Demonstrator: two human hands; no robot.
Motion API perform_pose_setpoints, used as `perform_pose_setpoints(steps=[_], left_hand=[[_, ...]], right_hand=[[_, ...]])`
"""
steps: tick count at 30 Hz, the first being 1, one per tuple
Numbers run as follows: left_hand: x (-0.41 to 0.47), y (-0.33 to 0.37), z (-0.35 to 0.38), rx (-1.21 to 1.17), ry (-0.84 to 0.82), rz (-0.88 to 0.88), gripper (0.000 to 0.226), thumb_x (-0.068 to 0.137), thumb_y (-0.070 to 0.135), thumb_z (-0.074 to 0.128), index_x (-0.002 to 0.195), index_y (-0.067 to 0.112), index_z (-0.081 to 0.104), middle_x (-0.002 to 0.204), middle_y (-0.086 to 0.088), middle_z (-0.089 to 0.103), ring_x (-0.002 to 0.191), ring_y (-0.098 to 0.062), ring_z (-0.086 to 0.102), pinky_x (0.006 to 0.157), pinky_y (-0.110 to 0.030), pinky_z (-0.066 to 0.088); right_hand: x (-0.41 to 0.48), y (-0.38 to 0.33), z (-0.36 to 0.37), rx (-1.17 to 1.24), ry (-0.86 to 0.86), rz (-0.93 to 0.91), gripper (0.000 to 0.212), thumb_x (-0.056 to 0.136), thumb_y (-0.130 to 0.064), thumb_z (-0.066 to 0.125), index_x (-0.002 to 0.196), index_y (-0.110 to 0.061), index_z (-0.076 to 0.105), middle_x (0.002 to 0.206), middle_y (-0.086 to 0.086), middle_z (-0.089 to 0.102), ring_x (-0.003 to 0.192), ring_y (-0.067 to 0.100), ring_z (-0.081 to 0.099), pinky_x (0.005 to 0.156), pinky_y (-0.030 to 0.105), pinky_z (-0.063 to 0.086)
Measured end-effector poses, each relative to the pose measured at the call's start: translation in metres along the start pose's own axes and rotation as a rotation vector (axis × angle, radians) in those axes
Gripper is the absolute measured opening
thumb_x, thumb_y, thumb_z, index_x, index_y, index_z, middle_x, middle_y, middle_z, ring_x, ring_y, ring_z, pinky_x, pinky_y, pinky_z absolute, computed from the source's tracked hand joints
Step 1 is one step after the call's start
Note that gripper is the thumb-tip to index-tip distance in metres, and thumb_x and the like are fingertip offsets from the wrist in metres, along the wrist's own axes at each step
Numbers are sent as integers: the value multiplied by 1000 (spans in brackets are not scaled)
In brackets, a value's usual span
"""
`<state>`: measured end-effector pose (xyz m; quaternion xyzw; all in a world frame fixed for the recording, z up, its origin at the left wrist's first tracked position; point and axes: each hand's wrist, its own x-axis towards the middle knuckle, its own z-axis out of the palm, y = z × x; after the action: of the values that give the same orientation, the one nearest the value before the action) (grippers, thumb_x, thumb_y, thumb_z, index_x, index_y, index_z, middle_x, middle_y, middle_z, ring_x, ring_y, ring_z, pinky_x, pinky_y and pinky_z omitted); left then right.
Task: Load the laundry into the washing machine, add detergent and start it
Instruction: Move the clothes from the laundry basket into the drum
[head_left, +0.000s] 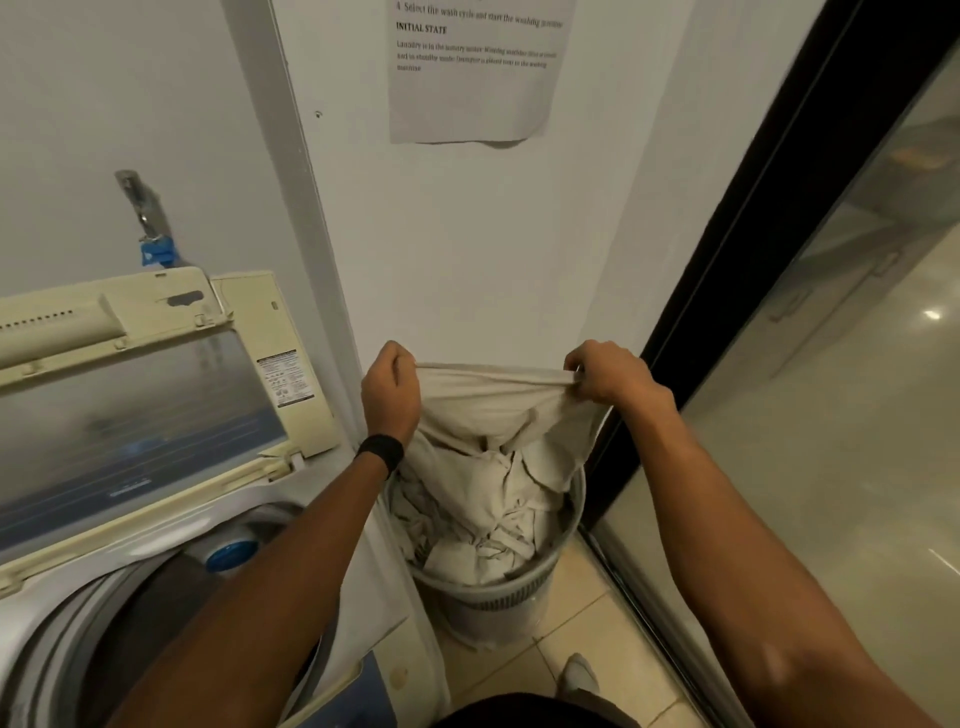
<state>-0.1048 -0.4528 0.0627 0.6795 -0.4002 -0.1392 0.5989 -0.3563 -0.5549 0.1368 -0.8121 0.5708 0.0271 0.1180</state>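
A round grey laundry basket (498, 597) stands on the floor against the wall, full of crumpled beige cloth. My left hand (390, 387) and my right hand (608, 375) each pinch one end of a beige cloth (493, 402), stretched between them above the basket while its lower part hangs into the pile. The top-loading washing machine (47, 639) is at the lower left with its lid (140, 410) raised and the drum open. My left forearm crosses over the machine's right corner.
A dark-framed glass sliding door (737, 291) runs along the right. A printed sheet (475, 67) is taped to the white wall. A tap with a blue fitting (156, 249) sits behind the machine. My foot (579, 675) is on the beige floor tiles.
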Motion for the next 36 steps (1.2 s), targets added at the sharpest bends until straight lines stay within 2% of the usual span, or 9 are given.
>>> perform_pose_setpoints(steps=[4, 10, 15, 19, 21, 23, 28, 31, 36], left_hand=[[2, 3, -2, -39, -88, 20, 16, 101, 7, 49, 86, 5, 55, 75, -3, 55, 64, -5, 43, 61, -20, 36], [8, 12, -7, -45, -386, 21, 25, 91, 38, 58, 81, 17, 68, 75, -5, 64, 71, -17, 59, 73, -35, 47], [15, 27, 0, 26, -689, 103, 62, 89, 12, 73, 143, 30, 51, 132, -2, 57, 121, -15, 55, 103, -25, 47], [10, 31, 5, 32, -845, 123, 47, 84, 11, 64, 130, 20, 64, 128, -2, 62, 115, -4, 58, 95, -19, 49], [7, 27, 7, 62, -817, 125, 9, 91, 3, 60, 96, -1, 67, 93, -17, 68, 82, -15, 59, 78, -33, 47], [6, 24, 8, 40, -648, 91, 24, 96, -5, 53, 72, 0, 49, 69, -16, 48, 66, -15, 43, 67, -32, 36], [15, 31, 4, -215, -378, -136, 39, 103, 3, 45, 68, 20, 41, 63, 12, 47, 60, -4, 41, 60, -21, 36], [16, 35, 5, -353, -321, -192, 44, 99, 1, 43, 62, 23, 37, 59, 12, 42, 57, -5, 38, 58, -23, 33], [10, 46, -4, -467, -328, -148, 43, 86, 21, 49, 47, 35, 40, 51, 14, 40, 51, -2, 34, 52, -17, 33]], right_hand=[[4, -11, -7, 228, 342, -24, 23, 87, -7, 56, 96, -24, 69, 98, -1, 69, 89, 25, 63, 71, 34, 46], [1, -46, -4, 334, 346, -105, 6, 80, -20, 65, 75, -23, 65, 75, -9, 66, 74, 21, 62, 62, 32, 46], [0, -68, 3, 359, 305, -284, 23, 82, -35, 67, 73, -16, 58, 70, 0, 63, 71, 26, 59, 62, 37, 48], [3, -65, 9, 410, 293, -273, 22, 81, -40, 71, 75, -21, 61, 73, -3, 65, 72, 21, 60, 63, 37, 48], [5, -59, 14, 474, 282, -268, 20, 80, -39, 73, 73, -26, 60, 73, -6, 65, 68, 14, 59, 62, 34, 44], [5, -52, 22, 577, 255, -259, 19, 83, -42, 76, 76, -29, 64, 74, -9, 67, 67, 9, 60, 62, 32, 44], [-5, -30, 50, 729, -64, -182, 50, 75, -66, 81, 115, -40, 65, 98, -14, 68, 85, -6, 62, 72, 19, 44], [-9, -28, 73, 508, -417, -136, 87, 78, -53, 85, 150, -38, 40, 126, -8, 51, 101, 14, 66, 76, 22, 56], [4, -20, 99, 421, -68, 92, 15, 96, -16, 62, 108, -16, 71, 104, 12, 75, 88, 31, 74, 87, 44, 60]])
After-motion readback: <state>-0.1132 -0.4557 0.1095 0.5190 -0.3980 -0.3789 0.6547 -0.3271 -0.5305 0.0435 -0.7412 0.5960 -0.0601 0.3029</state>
